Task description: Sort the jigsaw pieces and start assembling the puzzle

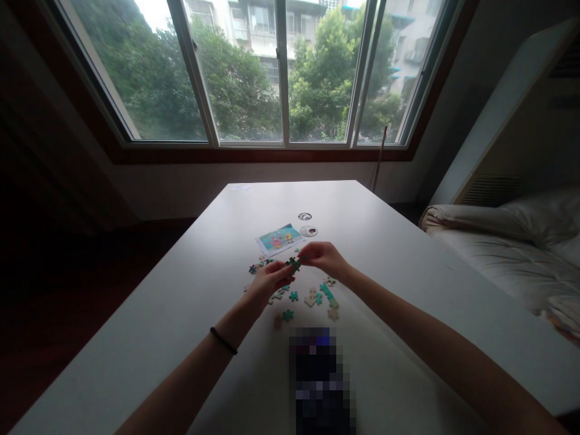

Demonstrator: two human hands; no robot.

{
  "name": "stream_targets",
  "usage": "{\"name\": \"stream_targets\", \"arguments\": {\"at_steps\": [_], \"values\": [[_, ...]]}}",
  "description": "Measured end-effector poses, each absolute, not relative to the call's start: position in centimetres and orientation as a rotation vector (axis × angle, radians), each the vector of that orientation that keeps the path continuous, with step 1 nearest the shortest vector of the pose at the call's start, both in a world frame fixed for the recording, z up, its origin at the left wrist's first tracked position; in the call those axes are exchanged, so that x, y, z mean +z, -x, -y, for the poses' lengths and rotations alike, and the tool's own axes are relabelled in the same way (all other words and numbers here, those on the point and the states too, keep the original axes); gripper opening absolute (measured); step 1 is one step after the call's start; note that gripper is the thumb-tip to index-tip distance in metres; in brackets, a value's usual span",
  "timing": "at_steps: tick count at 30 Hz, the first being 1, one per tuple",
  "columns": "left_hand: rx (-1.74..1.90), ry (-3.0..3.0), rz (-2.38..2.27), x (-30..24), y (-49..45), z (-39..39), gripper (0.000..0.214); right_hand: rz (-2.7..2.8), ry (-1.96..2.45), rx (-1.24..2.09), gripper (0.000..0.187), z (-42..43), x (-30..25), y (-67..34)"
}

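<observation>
Both my hands meet above a white table [190,290]. My left hand [268,281] pinches a dark green puzzle piece [292,264], and my right hand [324,257] pinches closed at the same spot, on that piece or a joined one. Several loose teal and beige puzzle pieces [312,297] lie scattered on the table under and in front of the hands. A colourful picture card [280,237] lies just beyond them. A black band circles my left wrist.
Two small round discs [308,230] lie beyond the card. A dark blurred object [319,380] sits near the table's front edge. A bed with pale bedding [507,241] stands at the right. A wide window [281,72] fills the far wall.
</observation>
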State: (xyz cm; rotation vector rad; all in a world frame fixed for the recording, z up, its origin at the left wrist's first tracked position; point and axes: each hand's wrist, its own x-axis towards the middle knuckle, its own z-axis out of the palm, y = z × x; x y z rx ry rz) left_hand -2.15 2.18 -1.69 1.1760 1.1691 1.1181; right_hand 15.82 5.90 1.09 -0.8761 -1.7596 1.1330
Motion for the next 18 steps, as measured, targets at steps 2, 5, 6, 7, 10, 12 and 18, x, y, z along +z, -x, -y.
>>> {"name": "stream_targets", "arguments": {"at_steps": [2,5,6,7,10,12,18], "values": [[1.138,-1.112,-1.192,-1.8,2.3,-2.2,0.037,1.791,0.944,0.766,0.007,-5.2,1.3,-15.6],[1.151,-1.072,-1.214,-1.8,2.5,-2.2,0.035,1.939,1.116,0.533,0.014,-4.6,1.8,-15.4],[1.144,-1.076,-1.214,-1.7,2.5,-2.2,0.034,2.015,1.157,0.534,0.013,-4.5,1.9,-15.4],[1.132,-1.087,-1.212,-1.7,2.4,-2.1,0.034,2.089,1.177,0.559,0.011,-4.6,1.9,-15.3],[1.09,-1.155,-1.214,-1.6,2.0,-1.9,0.035,2.19,1.148,0.711,0.014,-4.8,1.7,-15.2],[1.071,-1.21,-1.23,-1.5,1.8,-1.9,0.036,2.171,1.158,0.78,0.016,-4.9,1.4,-15.2],[0.96,-1.398,-1.273,-1.4,2.5,-2.2,0.04,2.067,1.137,0.896,0.014,-5.0,0.9,-15.4]]}}
